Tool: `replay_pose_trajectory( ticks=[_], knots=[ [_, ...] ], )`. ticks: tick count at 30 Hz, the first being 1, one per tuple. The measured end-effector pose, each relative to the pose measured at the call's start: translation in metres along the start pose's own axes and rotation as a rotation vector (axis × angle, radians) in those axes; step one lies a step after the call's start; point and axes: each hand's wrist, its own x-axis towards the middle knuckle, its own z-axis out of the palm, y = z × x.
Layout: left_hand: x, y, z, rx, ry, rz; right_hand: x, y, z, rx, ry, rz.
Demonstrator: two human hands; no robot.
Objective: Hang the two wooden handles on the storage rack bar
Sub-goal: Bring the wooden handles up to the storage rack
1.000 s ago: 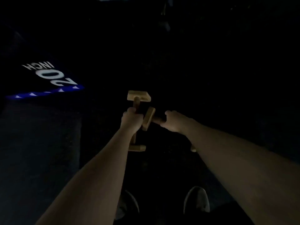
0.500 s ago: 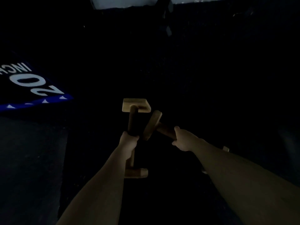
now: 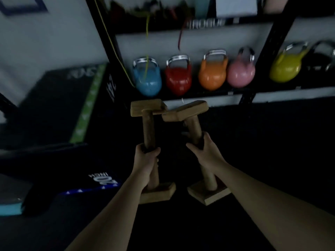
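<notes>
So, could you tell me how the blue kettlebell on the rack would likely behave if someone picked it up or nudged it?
The blue kettlebell looks like solid metal with a steel handle, so probably heavy for its size and fully rigid. Its rounded body suggests it might rock if pushed, though the base is hidden. It sits close beside the red kettlebell, so a sideways nudge would likely knock the two together.

Handles (image 3: 148,127) (image 3: 193,126): bare wood, matt. Kettlebells (image 3: 178,78): glossy coloured coating, shiny metal grips. Rack frame (image 3: 279,29): black, probably painted metal; blurred.
</notes>
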Motion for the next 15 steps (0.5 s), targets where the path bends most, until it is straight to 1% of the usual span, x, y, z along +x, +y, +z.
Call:
replay_pose_trajectory(
  ticks=[2, 5, 7, 10, 12, 15],
  knots=[
    [-0.030, 0.095, -0.005, -0.053, -0.013, 0.087, -0.005, -0.088, -0.047, 0.083, 0.035, -0.073],
    [-0.064, 0.214, -0.007, -0.098, -0.033, 0.207, -0.010, -0.203, -0.106, 0.172, 0.055, -0.178],
    [-0.077, 0.277, -0.008, -0.123, -0.036, 0.255, -0.008, -0.267, -0.133, 0.217, 0.064, -0.219],
    [-0.087, 0.359, -0.006, -0.191, -0.044, 0.261, 0.000, -0.349, -0.167, 0.316, 0.088, -0.233],
    [-0.086, 0.408, -0.006, -0.240, -0.029, 0.282, 0.009, -0.395, -0.185, 0.321, 0.109, -0.256],
    [-0.076, 0.475, -0.009, -0.290, 0.001, 0.351, 0.033, -0.455, -0.207, 0.263, 0.117, -0.336]
  ],
)
